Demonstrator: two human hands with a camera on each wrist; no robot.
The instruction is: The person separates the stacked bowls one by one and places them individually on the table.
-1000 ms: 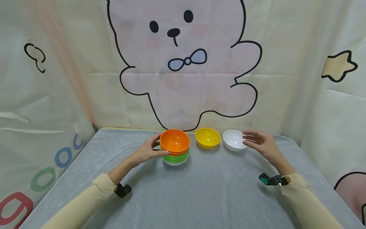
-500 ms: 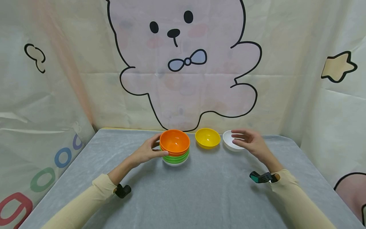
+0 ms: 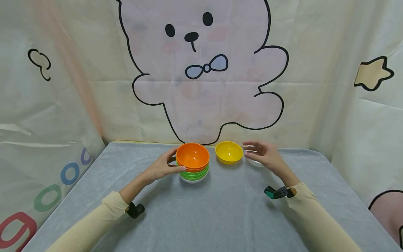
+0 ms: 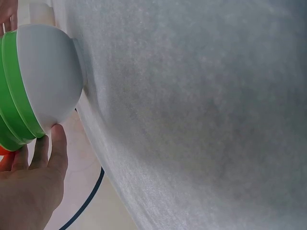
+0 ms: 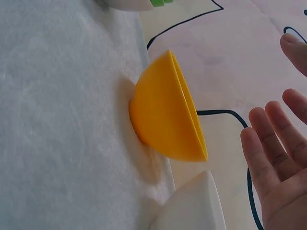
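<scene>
Cloth-covered grey table (image 3: 220,210) is carrying everything; on it the stack of bowls (image 3: 192,163), orange over green over white, is standing left of the single yellow bowl (image 3: 228,152). The left hand (image 3: 162,167) is cupping the stack's side, fingers curled against it. The right hand (image 3: 264,156) is hovering wide, fingers spread, just beside the yellow bowl, covering a white bowl (image 5: 192,208). Gripping the yellow rim squarely and lifting straight would probably be best.

My left fingers (image 3: 171,164) are curled round the stack of bowls (image 3: 193,163), orange on top, green under it, white at the bottom, all upright. The yellow bowl (image 3: 228,152) sits upright just off my right fingertips (image 3: 248,149), not touching.
</scene>
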